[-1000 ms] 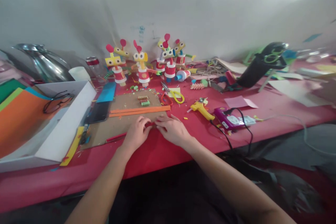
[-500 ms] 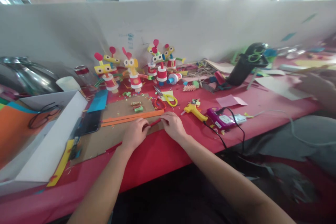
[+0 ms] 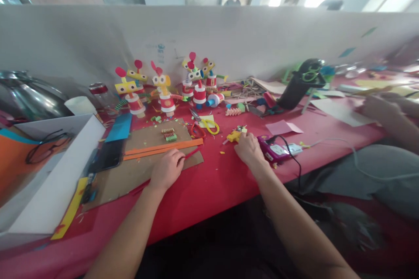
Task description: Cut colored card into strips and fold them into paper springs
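My left hand [image 3: 168, 168] is closed over a narrow red paper strip [image 3: 193, 152], whose free end sticks out to the right above the cardboard sheet [image 3: 137, 172]. My right hand [image 3: 250, 150] is wrapped round the handle of a yellow hot glue gun [image 3: 233, 136], which lies on the red table. The hand covers most of the handle; only the front of the gun shows. Orange paper strips [image 3: 160, 148] lie on the cardboard just beyond my left hand, with small folded paper springs [image 3: 169, 135] behind them.
Scissors [image 3: 209, 125] lie behind the cardboard, before several paper-cup figures [image 3: 166, 102]. A purple power strip [image 3: 274, 150] with cords sits right of my right hand. At left stands a white box [image 3: 62, 174] beside a phone [image 3: 111, 154]. A co-worker's hands [image 3: 381, 107] are at far right.
My right hand has let go of the red strip and moved right onto the glue gun. My left hand still holds the strip in nearly the same place.
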A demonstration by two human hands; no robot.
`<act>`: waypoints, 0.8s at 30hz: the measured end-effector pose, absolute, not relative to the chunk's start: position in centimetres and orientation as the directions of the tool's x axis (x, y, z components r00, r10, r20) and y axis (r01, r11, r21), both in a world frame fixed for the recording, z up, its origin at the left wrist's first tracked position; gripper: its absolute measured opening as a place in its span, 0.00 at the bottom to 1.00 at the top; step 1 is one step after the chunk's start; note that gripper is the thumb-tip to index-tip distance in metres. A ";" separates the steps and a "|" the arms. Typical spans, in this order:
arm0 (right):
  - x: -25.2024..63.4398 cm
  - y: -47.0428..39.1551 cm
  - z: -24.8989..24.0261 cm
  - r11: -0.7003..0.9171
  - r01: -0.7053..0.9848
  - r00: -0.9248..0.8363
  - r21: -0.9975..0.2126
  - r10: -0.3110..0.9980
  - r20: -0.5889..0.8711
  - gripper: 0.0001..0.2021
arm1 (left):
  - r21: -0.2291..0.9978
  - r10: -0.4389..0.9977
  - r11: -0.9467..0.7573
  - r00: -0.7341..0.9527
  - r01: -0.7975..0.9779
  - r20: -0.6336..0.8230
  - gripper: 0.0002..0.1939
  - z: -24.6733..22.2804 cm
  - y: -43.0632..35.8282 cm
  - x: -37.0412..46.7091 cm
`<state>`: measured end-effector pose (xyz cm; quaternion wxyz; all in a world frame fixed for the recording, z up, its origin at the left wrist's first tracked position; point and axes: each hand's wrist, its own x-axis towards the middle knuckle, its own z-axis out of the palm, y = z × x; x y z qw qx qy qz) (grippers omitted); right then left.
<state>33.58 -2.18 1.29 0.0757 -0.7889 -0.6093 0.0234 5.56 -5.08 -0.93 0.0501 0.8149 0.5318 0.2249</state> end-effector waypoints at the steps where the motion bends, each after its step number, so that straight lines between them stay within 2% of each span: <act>1: 33.6 -2.2 1.4 -0.244 0.955 0.259 -0.167 0.963 0.074 0.18 | 0.320 0.890 -0.427 0.332 0.845 0.311 0.09 -0.9 -5.1 5.6; 3: 33.3 -2.5 1.9 -0.228 0.944 0.263 -0.238 0.956 0.129 0.18 | 0.324 0.893 -0.425 0.334 0.845 0.301 0.10 -0.9 -5.1 5.5; 6: 32.3 -3.9 3.0 -0.106 0.888 0.188 -0.448 0.972 0.143 0.12 | 0.327 0.892 -0.435 0.351 0.839 0.285 0.11 -1.1 -4.8 5.3; 8: 31.3 -5.2 3.5 -0.021 0.772 0.073 -0.635 0.996 0.056 0.08 | 0.330 0.890 -0.437 0.352 0.837 0.288 0.12 -1.2 -4.6 5.3; 10: 30.2 -6.5 3.5 0.002 0.594 -0.058 -0.805 0.998 -0.040 0.09 | 0.329 0.892 -0.431 0.340 0.840 0.299 0.11 -1.2 -4.6 5.3; 12: 29.2 -7.5 3.2 -0.002 0.442 -0.156 -0.897 0.985 -0.079 0.08 | 0.323 0.893 -0.426 0.337 0.845 0.298 0.11 -1.1 -4.6 5.3; 14: 28.6 -8.3 2.6 0.023 0.390 -0.188 -0.921 0.981 -0.055 0.09 | 0.321 0.894 -0.429 0.346 0.844 0.286 0.12 -1.0 -4.6 5.3; 19: 28.3 -9.0 1.7 0.118 0.472 -0.159 -0.874 0.986 0.048 0.15 | 0.349 0.880 -0.463 0.375 0.815 0.292 0.12 -1.1 -4.4 5.0; 24: 27.6 -9.2 1.7 0.150 0.520 -0.173 -0.841 0.983 0.068 0.15 | 0.360 0.867 -0.488 0.392 0.795 0.308 0.10 -1.3 -4.1 4.8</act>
